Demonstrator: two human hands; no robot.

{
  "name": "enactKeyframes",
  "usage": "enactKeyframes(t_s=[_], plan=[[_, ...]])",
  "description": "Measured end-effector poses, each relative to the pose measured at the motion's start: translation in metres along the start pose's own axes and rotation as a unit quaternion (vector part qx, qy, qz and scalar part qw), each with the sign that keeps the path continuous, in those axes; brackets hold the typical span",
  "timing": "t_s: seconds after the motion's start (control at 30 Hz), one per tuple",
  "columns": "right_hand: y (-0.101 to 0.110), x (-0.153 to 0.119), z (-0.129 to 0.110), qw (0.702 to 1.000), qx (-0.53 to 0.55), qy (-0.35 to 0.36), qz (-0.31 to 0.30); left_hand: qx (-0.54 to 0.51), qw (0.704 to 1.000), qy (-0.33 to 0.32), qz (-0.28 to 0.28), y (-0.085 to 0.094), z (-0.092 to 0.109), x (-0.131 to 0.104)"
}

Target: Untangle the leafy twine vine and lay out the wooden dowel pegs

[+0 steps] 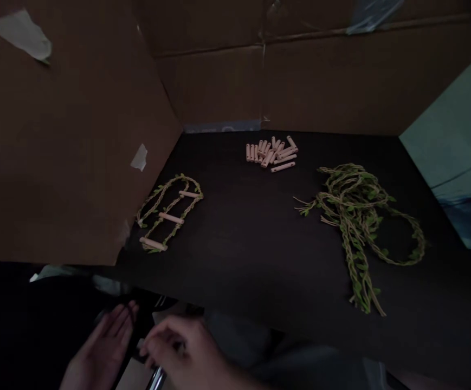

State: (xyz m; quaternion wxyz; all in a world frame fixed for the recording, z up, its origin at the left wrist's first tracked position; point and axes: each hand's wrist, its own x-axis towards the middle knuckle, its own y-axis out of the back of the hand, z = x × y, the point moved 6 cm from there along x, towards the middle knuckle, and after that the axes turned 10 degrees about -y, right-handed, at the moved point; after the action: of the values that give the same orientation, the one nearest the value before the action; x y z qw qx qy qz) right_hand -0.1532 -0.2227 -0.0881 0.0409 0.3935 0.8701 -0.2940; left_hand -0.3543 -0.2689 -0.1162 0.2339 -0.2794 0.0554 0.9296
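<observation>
Below the front edge of the dark table, my left hand (102, 346) is turned palm up with its fingers stretched out and nothing on the palm. Beside it, my right hand (192, 346) has its fingers curled and the thumb against them; what they hold, if anything, is too dark to make out. The two hands are apart. Nearest to them on the table lies a small ladder of leafy braided cord (173, 232) with three wooden rungs (171, 218), its cord looping back at the far end.
Short wooden sticks (284, 167) with holes at the ends lie piled at the back of the table (243, 244). On the right is a tangle of leafy cord (353, 211). Cardboard walls (76, 162) stand left and behind; a pale blue-green panel (466, 141) borders the right.
</observation>
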Motion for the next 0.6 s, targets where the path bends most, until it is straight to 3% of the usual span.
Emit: enactKeyframes(t_s=[0.07,0.17,0.23,0.37,0.6], plan=[[-0.014,0.029,0.029,0.983,0.142,-0.071,-0.093,-0.02,0.999,0.017,0.036,-0.005,-0.005,-0.014],[0.004,0.066,0.058,0.964,0.255,-0.076,0.01,-0.052,0.998,0.007,0.03,-0.007,-0.008,-0.019],[0.012,0.083,0.07,0.955,0.285,-0.08,0.013,-0.071,0.997,-0.012,0.005,-0.007,-0.007,-0.018],[0.011,0.107,0.076,0.949,0.304,-0.078,-0.017,-0.142,0.987,-0.063,-0.028,-0.017,-0.003,-0.015],[-0.02,0.157,0.059,0.958,0.279,-0.045,0.044,-0.222,0.97,-0.096,-0.017,-0.054,-0.021,0.017]])
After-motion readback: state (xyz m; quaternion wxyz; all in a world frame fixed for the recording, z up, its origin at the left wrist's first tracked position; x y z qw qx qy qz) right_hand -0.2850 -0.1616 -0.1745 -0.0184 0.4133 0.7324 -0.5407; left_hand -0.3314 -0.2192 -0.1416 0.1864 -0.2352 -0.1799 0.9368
